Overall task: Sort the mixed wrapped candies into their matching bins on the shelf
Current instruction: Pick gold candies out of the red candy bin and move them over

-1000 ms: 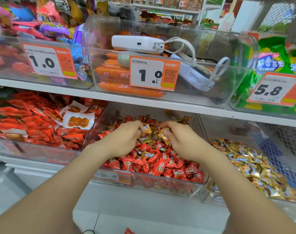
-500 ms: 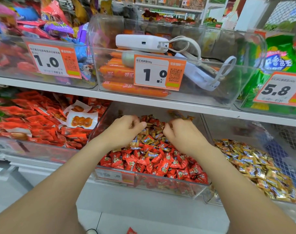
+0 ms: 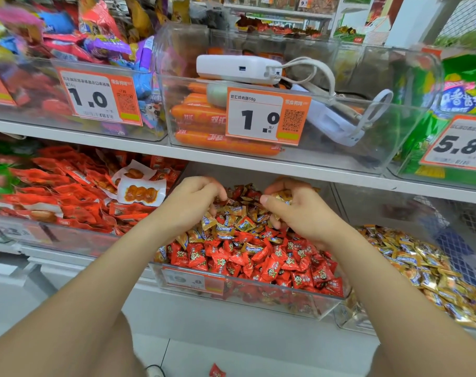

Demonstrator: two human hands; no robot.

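Head view: inside clear bin (image 3: 285, 303), rear half, close beneath shelf edge (image 3: 258, 165); right hand (image 3: 299, 213) pinching gold candies (image 3: 282, 197), left hand (image 3: 190, 202) curled among wrappers, grip unclear.

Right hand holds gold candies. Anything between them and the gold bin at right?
Only the clear side walls where the middle bin meets the gold bin. The right hand must lift its gold candies over them, below the shelf. Nothing else visible.
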